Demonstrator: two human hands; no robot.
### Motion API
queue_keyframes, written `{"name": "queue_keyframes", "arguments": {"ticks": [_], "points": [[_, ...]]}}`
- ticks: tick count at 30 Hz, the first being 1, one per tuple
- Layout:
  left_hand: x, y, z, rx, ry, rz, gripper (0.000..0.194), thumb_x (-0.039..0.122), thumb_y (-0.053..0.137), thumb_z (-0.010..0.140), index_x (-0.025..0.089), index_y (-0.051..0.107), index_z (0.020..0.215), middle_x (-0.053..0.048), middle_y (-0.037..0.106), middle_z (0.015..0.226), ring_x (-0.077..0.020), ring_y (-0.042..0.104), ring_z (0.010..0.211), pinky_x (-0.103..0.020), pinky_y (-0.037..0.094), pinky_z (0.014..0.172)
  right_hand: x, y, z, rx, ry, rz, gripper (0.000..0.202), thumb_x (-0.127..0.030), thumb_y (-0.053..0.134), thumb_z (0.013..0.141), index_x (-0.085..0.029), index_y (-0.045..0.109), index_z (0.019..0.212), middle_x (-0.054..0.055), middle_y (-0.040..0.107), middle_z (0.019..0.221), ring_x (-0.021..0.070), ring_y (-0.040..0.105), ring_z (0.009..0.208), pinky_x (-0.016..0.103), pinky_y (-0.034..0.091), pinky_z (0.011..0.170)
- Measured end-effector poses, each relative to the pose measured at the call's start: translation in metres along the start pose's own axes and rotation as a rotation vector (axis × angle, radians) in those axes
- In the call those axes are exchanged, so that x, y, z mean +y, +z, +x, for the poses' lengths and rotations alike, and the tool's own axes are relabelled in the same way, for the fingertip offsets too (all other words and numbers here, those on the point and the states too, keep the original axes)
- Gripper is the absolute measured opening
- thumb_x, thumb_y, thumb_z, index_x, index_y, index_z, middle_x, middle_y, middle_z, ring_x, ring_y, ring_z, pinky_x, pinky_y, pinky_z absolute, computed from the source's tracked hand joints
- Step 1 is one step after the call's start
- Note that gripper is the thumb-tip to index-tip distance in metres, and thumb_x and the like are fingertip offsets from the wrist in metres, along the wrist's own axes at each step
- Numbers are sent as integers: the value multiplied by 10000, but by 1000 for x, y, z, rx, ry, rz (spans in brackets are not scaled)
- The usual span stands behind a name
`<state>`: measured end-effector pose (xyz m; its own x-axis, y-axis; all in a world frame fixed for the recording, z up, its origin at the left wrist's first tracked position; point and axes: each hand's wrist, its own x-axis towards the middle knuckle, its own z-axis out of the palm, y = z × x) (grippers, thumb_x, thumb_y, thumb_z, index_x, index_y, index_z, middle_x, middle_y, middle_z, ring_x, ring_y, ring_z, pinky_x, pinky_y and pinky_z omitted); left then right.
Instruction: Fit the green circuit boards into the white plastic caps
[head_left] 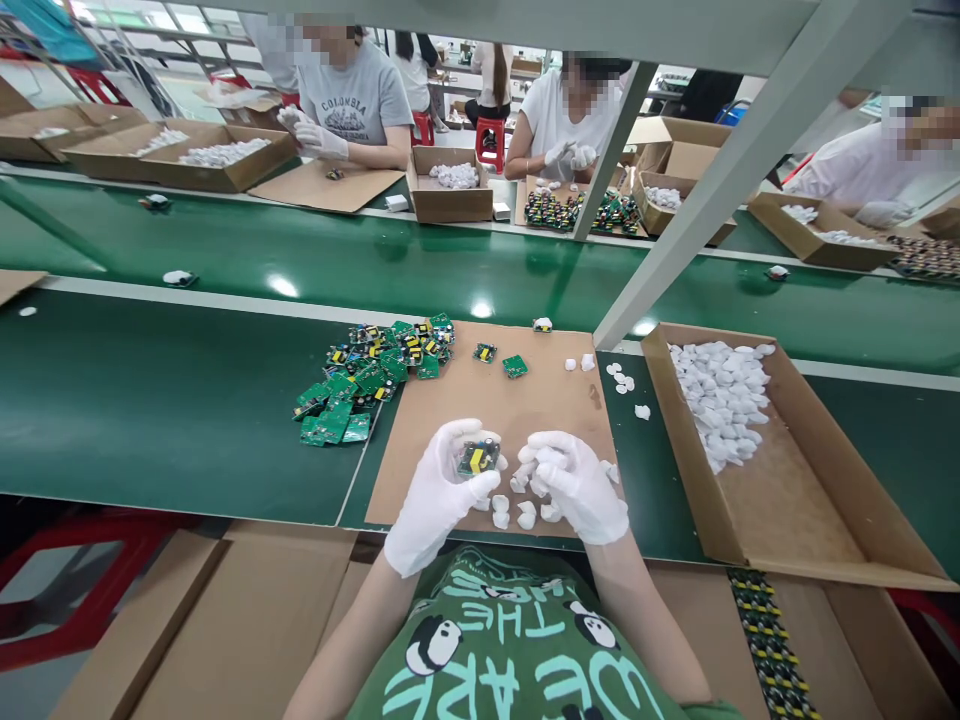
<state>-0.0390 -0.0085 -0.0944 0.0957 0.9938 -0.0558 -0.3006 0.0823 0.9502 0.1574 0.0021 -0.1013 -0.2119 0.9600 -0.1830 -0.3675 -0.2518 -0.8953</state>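
My gloved left hand [442,490] grips a small green circuit board [478,458] by its edges, its yellow component facing up. Close beside it, my gloved right hand [574,480] has its fingers closed on a small white piece [551,457], partly hidden by the fingers. Several loose white pieces [526,515] lie on the cardboard sheet [442,400] beneath both hands. Farther up the sheet are two more boards, one showing its components [484,352] and one its green side [515,366]. A heap of circuit boards [375,365] overlaps the sheet's left edge.
At right stands a shallow cardboard box [810,490] with a pile of white pieces [724,400]. A slanted grey post [697,190] rises behind the sheet. Beyond runs a green conveyor belt [337,255] carrying a few boards. Co-workers [360,100] sit across it.
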Motion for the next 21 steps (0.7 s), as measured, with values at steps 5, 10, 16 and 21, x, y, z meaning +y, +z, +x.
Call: {"name": "queue_keyframes", "arguments": {"ticks": [5,10,16,21], "points": [[0,0,1,-17,-11,-11,302,380,802,798,168,699,988,-89,714,1007,-197,704,792,-279,563,651,5,-12,-1,42,-32,-20,344,-421,887,681,-195,662,808,5,716,689,100,597,513,212,505,475],[-1,6,1,-30,-147,-191,336,448,691,887,231,656,1141,-91,669,1139,-197,706,776,-271,550,537,11,-14,-1,30,-2,-30,384,-511,833,720,-188,645,809,-7,669,574,70,411,322,200,372,287],[3,17,1,-41,-260,-385,333,474,689,867,240,720,1102,-92,671,1159,-238,688,872,-326,585,598,2,-12,-4,54,-91,-38,397,-537,828,725,-231,691,937,49,739,917,91,507,515,233,490,438],[-4,18,-7,69,-130,-86,470,607,599,892,281,694,1217,-91,672,1253,-297,650,1063,-406,586,826,-15,6,-9,-23,-185,-352,275,-481,663,906,-260,720,1059,61,693,1119,160,666,761,333,601,708]]}}
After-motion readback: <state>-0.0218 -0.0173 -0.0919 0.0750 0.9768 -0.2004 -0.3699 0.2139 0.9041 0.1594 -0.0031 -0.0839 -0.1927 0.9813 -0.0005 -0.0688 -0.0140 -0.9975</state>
